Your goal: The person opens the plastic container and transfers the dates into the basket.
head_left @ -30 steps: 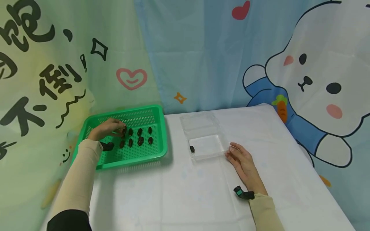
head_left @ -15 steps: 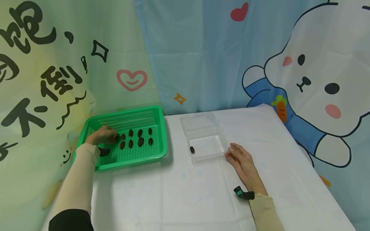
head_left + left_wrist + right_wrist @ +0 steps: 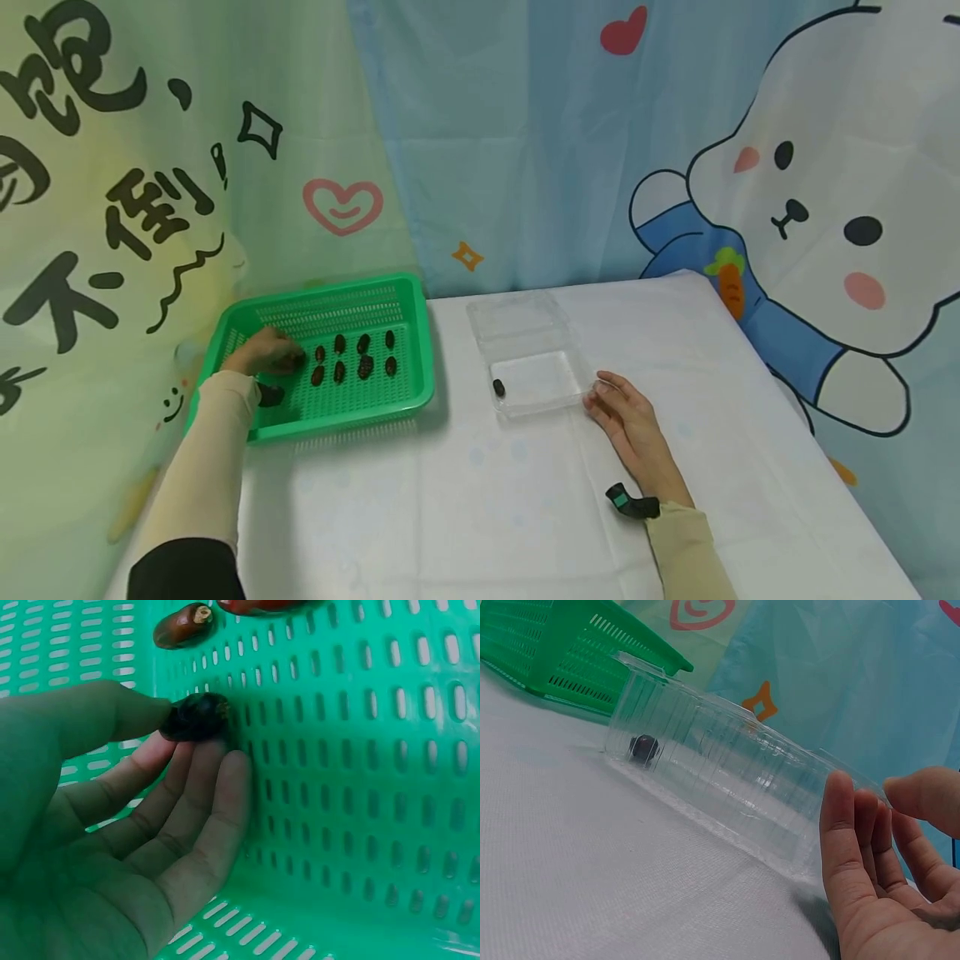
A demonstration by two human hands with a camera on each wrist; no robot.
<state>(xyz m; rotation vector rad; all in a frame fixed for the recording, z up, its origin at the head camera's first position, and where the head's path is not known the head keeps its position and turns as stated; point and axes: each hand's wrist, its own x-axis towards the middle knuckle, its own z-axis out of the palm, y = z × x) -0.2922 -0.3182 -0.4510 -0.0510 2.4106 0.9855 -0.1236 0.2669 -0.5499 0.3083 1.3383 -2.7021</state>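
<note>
My left hand (image 3: 270, 352) is down inside the green basket (image 3: 426, 358) at its left part. In the left wrist view its thumb and fingertips pinch a dark, wrinkled date (image 3: 196, 718) just above the slotted floor. In the head view the hand hides that date. Right of the hand, several brown dates (image 3: 340, 372) lie in two rows in the basket. My right hand (image 3: 630, 425) holds the near right corner of an open clear plastic box (image 3: 540, 406), thumb on the rim (image 3: 889, 796) and fingers along the outside. One dark date (image 3: 498, 387) lies at the box's left end.
The box's clear lid (image 3: 517, 321) is folded back toward the rear. A white cloth (image 3: 450, 517) covers the table. Behind it hangs a printed curtain (image 3: 480, 150), close to the basket's back and left sides.
My left hand has moved left within the basket, from beside the rows of dates, and then stays nearly still. One date in the back row has come into view. My right hand has not moved.
</note>
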